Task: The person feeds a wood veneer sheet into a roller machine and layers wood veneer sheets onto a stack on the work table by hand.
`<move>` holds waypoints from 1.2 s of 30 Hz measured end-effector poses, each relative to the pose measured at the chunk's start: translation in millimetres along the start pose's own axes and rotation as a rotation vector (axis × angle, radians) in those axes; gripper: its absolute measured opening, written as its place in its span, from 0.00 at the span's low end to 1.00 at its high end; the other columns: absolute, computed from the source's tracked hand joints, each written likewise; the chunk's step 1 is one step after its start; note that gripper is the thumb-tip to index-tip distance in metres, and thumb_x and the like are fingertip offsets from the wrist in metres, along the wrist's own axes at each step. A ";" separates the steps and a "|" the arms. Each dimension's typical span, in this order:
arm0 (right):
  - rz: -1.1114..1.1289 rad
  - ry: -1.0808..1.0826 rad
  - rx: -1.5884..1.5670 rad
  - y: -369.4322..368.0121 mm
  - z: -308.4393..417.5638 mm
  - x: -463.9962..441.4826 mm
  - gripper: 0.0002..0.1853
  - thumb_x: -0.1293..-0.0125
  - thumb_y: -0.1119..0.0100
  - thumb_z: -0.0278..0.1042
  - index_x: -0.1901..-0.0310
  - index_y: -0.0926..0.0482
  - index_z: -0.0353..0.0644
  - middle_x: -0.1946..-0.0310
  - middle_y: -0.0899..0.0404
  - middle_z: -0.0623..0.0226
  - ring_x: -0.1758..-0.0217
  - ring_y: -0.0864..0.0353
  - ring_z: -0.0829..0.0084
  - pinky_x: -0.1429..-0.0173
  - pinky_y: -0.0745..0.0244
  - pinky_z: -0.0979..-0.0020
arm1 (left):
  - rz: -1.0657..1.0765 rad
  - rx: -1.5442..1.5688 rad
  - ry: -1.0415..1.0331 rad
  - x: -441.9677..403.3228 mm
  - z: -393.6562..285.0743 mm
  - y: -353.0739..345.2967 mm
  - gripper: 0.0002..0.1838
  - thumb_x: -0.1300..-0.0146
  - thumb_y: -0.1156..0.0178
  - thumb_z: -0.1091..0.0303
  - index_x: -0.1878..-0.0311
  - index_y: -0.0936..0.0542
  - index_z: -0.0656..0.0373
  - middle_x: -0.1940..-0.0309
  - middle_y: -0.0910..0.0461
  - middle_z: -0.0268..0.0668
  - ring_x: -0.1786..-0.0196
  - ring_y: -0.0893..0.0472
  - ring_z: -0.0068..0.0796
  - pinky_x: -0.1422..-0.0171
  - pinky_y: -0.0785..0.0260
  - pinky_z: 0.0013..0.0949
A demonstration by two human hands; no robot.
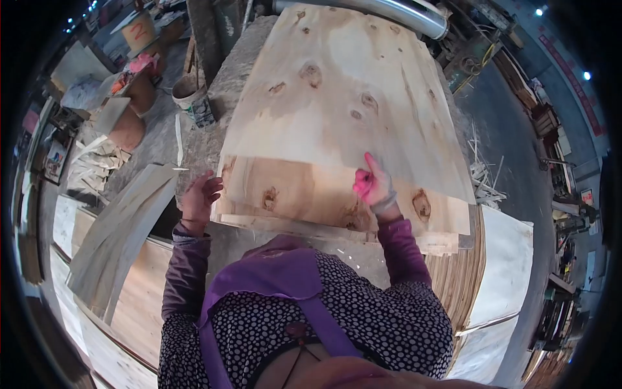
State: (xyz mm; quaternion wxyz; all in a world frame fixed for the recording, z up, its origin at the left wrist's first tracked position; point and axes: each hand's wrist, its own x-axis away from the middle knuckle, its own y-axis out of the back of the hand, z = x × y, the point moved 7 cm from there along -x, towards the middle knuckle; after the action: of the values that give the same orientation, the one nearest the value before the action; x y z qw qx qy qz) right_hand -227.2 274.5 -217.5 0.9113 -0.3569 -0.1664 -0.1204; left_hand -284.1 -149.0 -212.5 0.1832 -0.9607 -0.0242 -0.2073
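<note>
A large pale wood veneer sheet [343,97] with dark knots lies on top of a stack in front of me. Its near edge stops short of the sheet beneath, so a strip of the lower veneer [304,188] with knots shows. My left hand [202,196] is at the stack's left edge, fingers loosely bent and apart, with nothing seen in them. Over the top sheet's near edge is my right hand [374,185], its fingertips bright pink. Its index finger points forward and the other fingers are bent; nothing visible is held. Whether it presses the sheet I cannot tell.
A metal roller or pipe [414,19] lies across the stack's far end. To the left stand a dirty bucket [191,97] and leaning veneer pieces [123,233]. On the right is another stack with a white top [502,266], near scattered wood scraps [483,178].
</note>
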 end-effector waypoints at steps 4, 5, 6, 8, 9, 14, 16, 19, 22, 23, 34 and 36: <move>0.027 0.001 -0.029 0.7 15.9 -74.3 0.14 0.40 0.43 0.49 0.61 0.30 0.50 0.77 0.25 0.61 0.83 0.29 0.71 0.77 0.32 0.71 | -0.058 -0.142 -0.030 3.0 14.4 6.1 0.12 0.39 0.47 0.63 0.55 0.24 0.56 0.65 0.20 0.33 0.65 0.23 0.22 0.64 0.34 0.25; 0.026 0.016 -0.002 -4.0 21.7 -90.1 0.14 0.40 0.42 0.49 0.61 0.31 0.51 0.75 0.24 0.62 0.82 0.29 0.71 0.76 0.31 0.70 | -0.075 -0.155 -0.034 2.8 19.0 9.3 0.13 0.39 0.45 0.64 0.53 0.23 0.57 0.65 0.21 0.31 0.65 0.24 0.20 0.64 0.35 0.24; 0.034 -0.026 -0.056 -3.4 24.5 -111.9 0.14 0.40 0.42 0.48 0.61 0.31 0.50 0.74 0.24 0.62 0.80 0.28 0.70 0.73 0.30 0.69 | -0.106 -0.230 -0.044 1.6 23.5 13.8 0.14 0.39 0.45 0.64 0.52 0.24 0.57 0.65 0.21 0.30 0.65 0.25 0.19 0.64 0.35 0.23; 0.043 -0.097 -0.165 -1.7 28.5 -152.9 0.14 0.40 0.43 0.48 0.60 0.31 0.50 0.72 0.23 0.62 0.75 0.25 0.69 0.67 0.27 0.67 | -0.155 -0.382 -0.065 -3.6 33.6 20.7 0.16 0.40 0.45 0.64 0.50 0.24 0.58 0.65 0.22 0.29 0.65 0.25 0.18 0.65 0.36 0.22; 0.031 -0.061 -0.198 -7.1 31.7 -164.4 0.15 0.40 0.43 0.48 0.60 0.31 0.49 0.69 0.23 0.61 0.70 0.24 0.69 0.63 0.27 0.65 | -0.174 -0.432 -0.071 -5.9 39.8 23.8 0.17 0.40 0.44 0.65 0.49 0.24 0.61 0.66 0.23 0.29 0.66 0.27 0.17 0.66 0.37 0.21; 0.065 0.000 -0.216 -27.1 12.0 -165.2 0.17 0.39 0.44 0.48 0.57 0.30 0.45 0.55 0.23 0.58 0.50 0.24 0.66 0.48 0.29 0.62 | -0.002 -0.396 -0.007 -20.2 83.4 22.8 0.21 0.40 0.44 0.68 0.45 0.30 0.66 0.69 0.24 0.29 0.71 0.27 0.17 0.68 0.34 0.22; 0.196 -0.115 -0.138 -38.9 -10.2 -137.1 0.19 0.38 0.46 0.48 0.52 0.30 0.44 0.51 0.25 0.59 0.48 0.26 0.65 0.47 0.30 0.63 | 0.063 -0.437 0.027 -33.1 94.3 26.7 0.23 0.40 0.44 0.67 0.43 0.31 0.66 0.69 0.24 0.30 0.72 0.26 0.17 0.69 0.34 0.22; 0.404 -0.256 0.024 -59.5 -44.6 -62.7 0.23 0.32 0.57 0.48 0.41 0.33 0.43 0.49 0.26 0.62 0.49 0.26 0.69 0.45 0.32 0.67 | -0.099 -0.361 -0.053 -19.8 60.5 17.2 0.16 0.41 0.43 0.68 0.50 0.29 0.64 0.72 0.23 0.32 0.74 0.23 0.21 0.73 0.34 0.23; 0.515 -0.442 0.044 -62.1 -79.8 11.6 0.25 0.32 0.59 0.50 0.40 0.34 0.43 0.52 0.24 0.63 0.55 0.25 0.73 0.52 0.30 0.71 | -0.064 -0.294 -0.073 -11.4 36.4 -1.3 0.12 0.42 0.43 0.68 0.56 0.29 0.59 0.73 0.24 0.32 0.75 0.23 0.22 0.73 0.33 0.24; 0.534 -0.466 0.031 -59.9 -88.7 33.9 0.26 0.32 0.58 0.52 0.40 0.34 0.43 0.54 0.23 0.62 0.58 0.24 0.74 0.55 0.29 0.73 | -0.029 -0.264 -0.072 -10.7 29.6 -8.6 0.11 0.42 0.42 0.68 0.58 0.29 0.57 0.74 0.25 0.32 0.76 0.23 0.22 0.73 0.33 0.23; 0.158 -0.502 -0.044 1.0 -102.1 118.5 0.36 0.39 0.56 0.65 0.44 0.31 0.38 0.61 0.21 0.64 0.65 0.23 0.72 0.62 0.28 0.70 | 0.156 -0.040 -0.087 -4.5 -20.8 -59.3 0.18 0.45 0.39 0.69 0.52 0.31 0.59 0.71 0.24 0.34 0.79 0.24 0.23 0.73 0.30 0.23; 0.050 -0.380 -0.134 3.9 -95.8 115.7 0.35 0.40 0.55 0.66 0.45 0.31 0.40 0.62 0.21 0.65 0.65 0.24 0.72 0.64 0.28 0.70 | 0.158 -0.005 -0.125 -3.2 -28.7 -62.6 0.17 0.44 0.40 0.69 0.52 0.31 0.59 0.70 0.23 0.34 0.79 0.24 0.23 0.73 0.30 0.23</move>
State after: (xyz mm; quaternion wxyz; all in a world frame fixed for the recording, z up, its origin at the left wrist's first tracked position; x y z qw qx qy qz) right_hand -99.1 199.4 -240.9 0.8404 -0.4372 -0.3179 -0.0393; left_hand -305.9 -100.9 -168.1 0.1947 -0.9711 0.0408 -0.1318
